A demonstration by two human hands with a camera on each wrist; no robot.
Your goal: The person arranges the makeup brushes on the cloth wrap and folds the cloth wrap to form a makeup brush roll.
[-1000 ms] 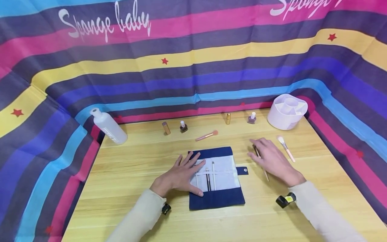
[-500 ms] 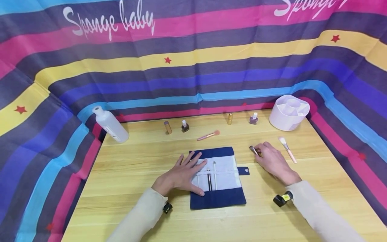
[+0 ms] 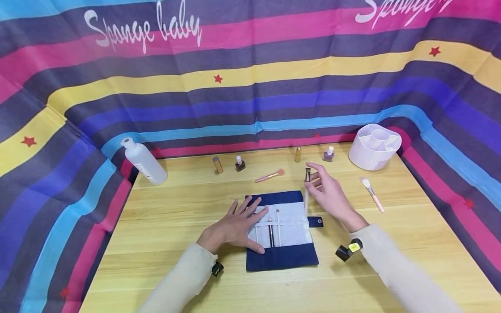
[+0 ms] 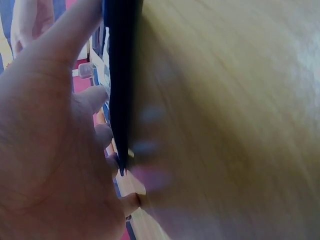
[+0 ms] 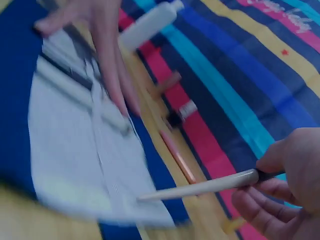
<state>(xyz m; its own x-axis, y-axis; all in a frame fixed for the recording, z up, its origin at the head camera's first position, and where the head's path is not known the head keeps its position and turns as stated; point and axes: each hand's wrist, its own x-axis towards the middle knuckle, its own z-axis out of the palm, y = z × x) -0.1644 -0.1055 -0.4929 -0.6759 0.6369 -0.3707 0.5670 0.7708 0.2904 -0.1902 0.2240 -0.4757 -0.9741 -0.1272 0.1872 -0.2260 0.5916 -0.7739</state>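
Observation:
A dark blue brush roll point(image 3: 279, 256) with a white inner panel point(image 3: 289, 228) lies open on the wooden table point(image 3: 176, 217); two brushes point(image 3: 273, 230) sit under its elastic band. My left hand point(image 3: 235, 226) rests flat on the roll's left side, fingers spread point(image 4: 60, 150). My right hand point(image 3: 326, 193) hovers above the roll's upper right corner and pinches a slim brush point(image 3: 307, 182) with a dark head and a pale handle point(image 5: 200, 187). The handle's end points down toward the white panel point(image 5: 75, 150).
A white bottle point(image 3: 142, 161) stands at the back left. Along the back are a gold tube point(image 3: 216, 165), a dark nail polish point(image 3: 239, 164), a pink brush point(image 3: 269, 175), a gold capsule point(image 3: 297, 154), another polish point(image 3: 328, 154) and a white organizer cup point(image 3: 375, 146). A pink-handled brush point(image 3: 372, 194) lies right.
My right hand picked the slim brush off the table on the right and carried it up and left, over the roll's upper right corner. The left hand stayed put.

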